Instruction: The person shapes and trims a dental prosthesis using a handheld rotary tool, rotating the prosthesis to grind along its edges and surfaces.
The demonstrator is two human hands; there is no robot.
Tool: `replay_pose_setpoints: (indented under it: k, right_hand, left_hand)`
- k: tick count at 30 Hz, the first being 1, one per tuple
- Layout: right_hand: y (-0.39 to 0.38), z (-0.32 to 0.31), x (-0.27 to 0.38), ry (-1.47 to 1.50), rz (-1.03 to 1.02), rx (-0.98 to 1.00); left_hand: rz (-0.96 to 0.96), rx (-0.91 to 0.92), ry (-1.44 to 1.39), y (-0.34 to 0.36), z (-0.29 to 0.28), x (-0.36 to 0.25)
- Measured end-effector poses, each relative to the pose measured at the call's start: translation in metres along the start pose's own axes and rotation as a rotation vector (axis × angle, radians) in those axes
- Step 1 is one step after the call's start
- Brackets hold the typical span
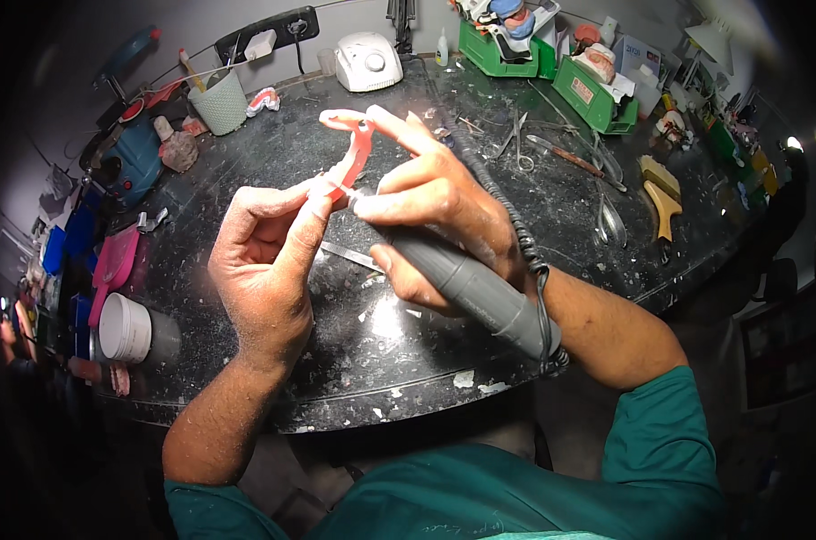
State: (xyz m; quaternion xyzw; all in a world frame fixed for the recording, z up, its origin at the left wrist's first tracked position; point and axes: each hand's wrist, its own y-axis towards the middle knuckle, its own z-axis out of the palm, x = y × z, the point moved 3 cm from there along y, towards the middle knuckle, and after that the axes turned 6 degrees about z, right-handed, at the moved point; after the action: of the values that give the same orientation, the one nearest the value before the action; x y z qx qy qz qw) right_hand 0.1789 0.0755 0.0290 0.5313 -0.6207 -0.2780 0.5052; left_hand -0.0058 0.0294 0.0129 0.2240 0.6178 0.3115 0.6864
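Left hand (pixel 269 243) has thumb and index clamped on the near end of the pink arch (pixel 360 155), held up over mid tabletop (pixel 417 364). Right hand (pixel 457 207) is wrapped round the grey handpiece (pixel 480 286), one finger reaching to the arch's far end. Bit sits right by the near end; can't tell if touching. Metal strip (pixel 349 256) lies below, between hands. Black surface shows from the hands to the near edge, flecked white. Left limit: tub (pixel 127 328) by the left edge. Right: scissors (pixel 519 144), then brush (pixel 663 202) near the right edge. Cord (pixel 498 189) hugs the right hand.
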Motion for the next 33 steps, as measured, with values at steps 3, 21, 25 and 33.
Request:
replay_pose_setpoints:
  k: [3, 21, 25, 33]
  right_hand:
    - [0.004, -0.003, 0.012, -0.024, -0.007, 0.11]
    - [-0.002, -0.008, -0.014, -0.015, 0.088, -0.052]
    - [0.0, -0.009, -0.013, -0.122, -0.064, -0.067]
    - [0.003, -0.015, -0.01, -0.17, -0.094, -0.004]
  left_hand:
    - [-0.005, -0.02, -0.019, 0.001, -0.003, -0.001]
    - [0.161, 0.038, 0.526, 0.008, -0.01, 0.003]
    - [0.074, 0.035, 0.47, 0.008, -0.008, 0.003]
    - [0.019, 0.057, 0.278, 0.005, -0.002, 0.007]
